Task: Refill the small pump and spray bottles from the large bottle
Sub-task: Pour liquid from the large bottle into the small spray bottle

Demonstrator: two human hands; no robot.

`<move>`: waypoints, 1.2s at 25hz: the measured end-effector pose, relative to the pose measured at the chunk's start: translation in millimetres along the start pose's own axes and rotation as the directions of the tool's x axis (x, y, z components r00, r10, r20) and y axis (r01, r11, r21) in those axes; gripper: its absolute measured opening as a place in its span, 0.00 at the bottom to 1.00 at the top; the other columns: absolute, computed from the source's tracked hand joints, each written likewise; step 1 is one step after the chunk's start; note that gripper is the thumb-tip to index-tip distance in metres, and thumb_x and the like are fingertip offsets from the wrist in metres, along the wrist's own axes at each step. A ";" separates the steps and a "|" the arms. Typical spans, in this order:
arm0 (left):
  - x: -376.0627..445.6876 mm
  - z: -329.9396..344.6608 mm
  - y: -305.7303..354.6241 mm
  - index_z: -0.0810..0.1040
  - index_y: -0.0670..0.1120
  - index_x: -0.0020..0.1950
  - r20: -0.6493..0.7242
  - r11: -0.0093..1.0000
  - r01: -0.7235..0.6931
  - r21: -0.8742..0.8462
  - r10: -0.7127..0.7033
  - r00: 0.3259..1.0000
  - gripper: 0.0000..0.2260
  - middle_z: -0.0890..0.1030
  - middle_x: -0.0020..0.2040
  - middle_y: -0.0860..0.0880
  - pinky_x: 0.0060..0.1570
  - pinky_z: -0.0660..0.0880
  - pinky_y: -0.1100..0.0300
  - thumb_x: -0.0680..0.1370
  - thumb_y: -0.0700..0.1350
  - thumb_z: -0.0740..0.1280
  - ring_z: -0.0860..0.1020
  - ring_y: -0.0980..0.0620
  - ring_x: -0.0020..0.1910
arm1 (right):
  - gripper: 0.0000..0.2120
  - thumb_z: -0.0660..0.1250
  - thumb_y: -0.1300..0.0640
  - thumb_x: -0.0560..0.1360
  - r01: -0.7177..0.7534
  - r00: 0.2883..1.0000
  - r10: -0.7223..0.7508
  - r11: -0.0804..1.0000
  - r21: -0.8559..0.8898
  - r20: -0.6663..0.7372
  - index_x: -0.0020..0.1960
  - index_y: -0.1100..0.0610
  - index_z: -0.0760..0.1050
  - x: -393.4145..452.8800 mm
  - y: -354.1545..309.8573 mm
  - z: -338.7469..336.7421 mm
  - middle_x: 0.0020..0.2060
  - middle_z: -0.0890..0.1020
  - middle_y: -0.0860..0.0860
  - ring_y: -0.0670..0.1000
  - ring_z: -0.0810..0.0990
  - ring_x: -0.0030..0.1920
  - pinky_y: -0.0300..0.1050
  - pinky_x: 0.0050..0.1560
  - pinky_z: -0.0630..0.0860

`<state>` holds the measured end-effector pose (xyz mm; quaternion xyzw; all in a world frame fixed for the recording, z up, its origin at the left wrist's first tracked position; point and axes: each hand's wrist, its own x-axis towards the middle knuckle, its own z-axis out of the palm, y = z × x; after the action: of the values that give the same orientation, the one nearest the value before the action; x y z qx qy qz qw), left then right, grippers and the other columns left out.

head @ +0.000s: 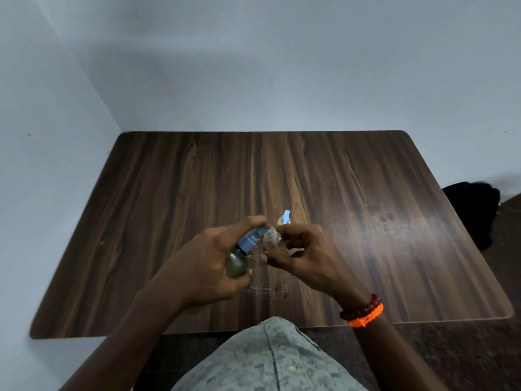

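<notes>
Dark wood desk (366, 221) before you. Your left hand (205, 263) grips large bottle (239, 259), blue neck tilted toward small clear bottle (272, 241), which your right hand (307, 255) pinches above desk centre. Blue pump top (286, 216) just behind hands.

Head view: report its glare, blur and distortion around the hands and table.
Head view: a pale glare patch washes out the right part of the dark wood-grain table; the wide angle bows the table's edges and the walls; the left hand, holding the dark green bottle with the blue pump top, and the right hand, holding the small clear plastic bottle, look slightly soft.
</notes>
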<state>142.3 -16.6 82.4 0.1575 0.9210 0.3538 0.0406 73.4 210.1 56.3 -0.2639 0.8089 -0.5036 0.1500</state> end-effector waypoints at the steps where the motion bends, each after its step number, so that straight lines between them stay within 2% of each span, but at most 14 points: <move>1: 0.0 0.0 0.1 0.61 0.65 0.78 0.000 1.000 0.003 0.016 -0.003 1.000 0.35 0.82 0.56 0.58 0.47 0.85 0.56 0.75 0.52 0.73 0.84 0.59 0.46 | 0.15 0.78 0.56 0.75 0.014 1.000 -0.014 1.000 -0.011 0.000 0.61 0.59 0.84 -1.2 0.0 1.6 0.50 0.88 0.51 0.48 0.87 0.49 0.55 0.51 0.85; 4: -1.6 -1.2 2.8 0.56 0.68 0.79 -0.029 0.998 0.004 0.061 -0.002 1.000 0.38 0.80 0.56 0.62 0.46 0.84 0.58 0.74 0.55 0.72 0.82 0.61 0.45 | 0.15 0.78 0.56 0.76 0.000 1.000 0.002 0.998 0.060 -0.027 0.60 0.60 0.84 -3.3 -1.7 4.8 0.49 0.89 0.53 0.50 0.88 0.48 0.57 0.50 0.86; 8: -1.7 -2.3 2.8 0.47 0.72 0.81 0.031 0.999 -0.014 0.028 0.014 0.999 0.44 0.79 0.66 0.59 0.55 0.83 0.61 0.74 0.55 0.73 0.82 0.63 0.53 | 0.16 0.78 0.56 0.76 -0.023 1.000 0.024 0.998 0.064 -0.020 0.61 0.60 0.83 -3.9 -0.6 1.9 0.50 0.88 0.53 0.51 0.88 0.48 0.59 0.50 0.86; 13: -4.2 3.2 1.9 0.59 0.67 0.76 0.037 1.000 0.005 0.020 -0.006 0.999 0.34 0.83 0.55 0.56 0.46 0.85 0.55 0.75 0.56 0.72 0.84 0.58 0.45 | 0.14 0.79 0.57 0.75 0.008 1.000 -0.008 1.000 0.022 0.005 0.59 0.59 0.84 -8.7 0.9 5.6 0.48 0.88 0.51 0.49 0.87 0.48 0.54 0.51 0.86; 19: -7.4 3.5 1.3 0.49 0.70 0.81 0.042 0.998 0.014 0.064 -0.016 0.999 0.44 0.80 0.65 0.57 0.54 0.84 0.56 0.75 0.53 0.74 0.83 0.59 0.53 | 0.14 0.78 0.56 0.76 -0.015 1.000 0.016 0.998 0.063 -0.014 0.60 0.59 0.84 -12.4 0.8 7.4 0.47 0.88 0.51 0.49 0.88 0.45 0.54 0.47 0.87; 21: -9.1 4.0 1.5 0.51 0.69 0.81 0.053 0.998 0.016 0.055 -0.019 0.998 0.43 0.80 0.63 0.57 0.53 0.84 0.56 0.75 0.54 0.74 0.83 0.59 0.52 | 0.14 0.78 0.56 0.76 -0.007 1.000 0.007 0.999 0.053 -0.006 0.60 0.59 0.84 -13.4 0.3 6.6 0.48 0.88 0.51 0.49 0.88 0.45 0.54 0.47 0.87; 25: -14.4 1.7 4.0 0.55 0.70 0.76 0.041 0.996 0.005 0.088 -0.009 0.999 0.35 0.82 0.57 0.57 0.47 0.85 0.57 0.73 0.62 0.68 0.84 0.60 0.46 | 0.13 0.78 0.56 0.75 0.014 1.000 -0.015 1.000 0.025 0.020 0.58 0.58 0.85 -15.7 -2.0 11.1 0.48 0.89 0.50 0.48 0.87 0.47 0.53 0.50 0.86; 30: -16.9 0.3 5.5 0.50 0.73 0.79 0.032 0.997 0.005 0.083 -0.008 0.999 0.42 0.81 0.62 0.58 0.51 0.85 0.55 0.74 0.56 0.74 0.84 0.60 0.50 | 0.15 0.78 0.55 0.75 -0.005 1.000 0.006 0.999 0.051 -0.013 0.60 0.58 0.84 -17.5 -5.9 12.7 0.47 0.89 0.51 0.49 0.88 0.46 0.55 0.49 0.87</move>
<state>159.8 -17.9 85.2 0.1618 0.9347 0.3126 0.0500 95.7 208.7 55.5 -0.2544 0.7975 -0.5253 0.1529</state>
